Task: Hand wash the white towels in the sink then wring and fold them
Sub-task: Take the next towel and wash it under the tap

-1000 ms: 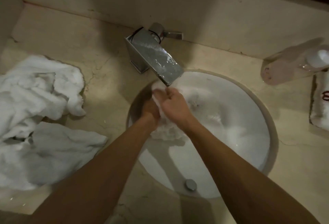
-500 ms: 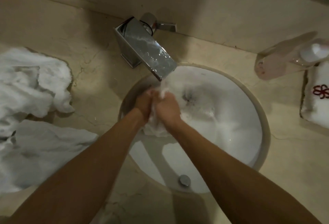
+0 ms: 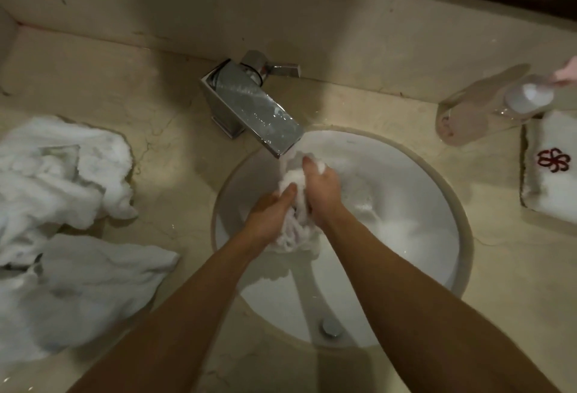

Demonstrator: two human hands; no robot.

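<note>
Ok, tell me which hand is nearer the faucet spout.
Right. The right hand reaches almost under the faucet spout, gripping the towel; the left hand grips it lower, farther back.

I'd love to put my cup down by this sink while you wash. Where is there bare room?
Bare counter lies between the heap of towels and the tap. More lies behind the sink, between the tap and the tipped glass. The far left and right are crowded; both hands fill the sink with a towel.
</note>
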